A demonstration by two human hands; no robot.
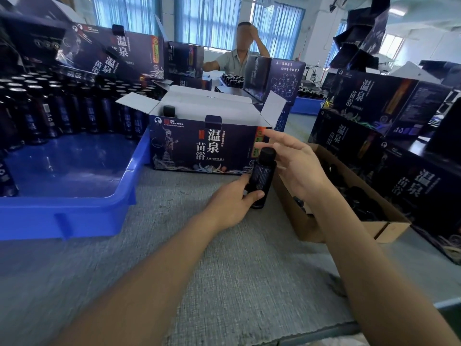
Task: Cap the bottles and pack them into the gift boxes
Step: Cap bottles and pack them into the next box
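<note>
Since its white flaps stand open, the near gift box (199, 146) shows its inside: one capped bottle (169, 110) visible at back-left corner, rest of interior hidden by front wall. Blue tray (74, 213) to the left, touching the box's side; rows of dark bottles (62, 106) upright along its far and left edges, near half of tray floor bare. Brown carton (349, 221) to the right, open top, loose black caps (359, 198) inside. Closed gift boxes (374, 103) stacked behind and right of carton, more behind the tray. Another person (237, 58) sits at far side of the table. Work bottle (263, 176) sits between gift box front-right corner and carton, tilted slightly, black cap (267, 152) on its neck; base down at the grey mat (199, 258), contact not clear. Left hand (229, 206) grips the bottle's lower half, thumb across the front, fingers wrapped behind. Right hand (296, 166) above and right of the cap, fingers straight and spread, holding nothing; thumb runs behind the cap, can't tell if it touches. Both forearms bare, reaching in from the near edge.
</note>
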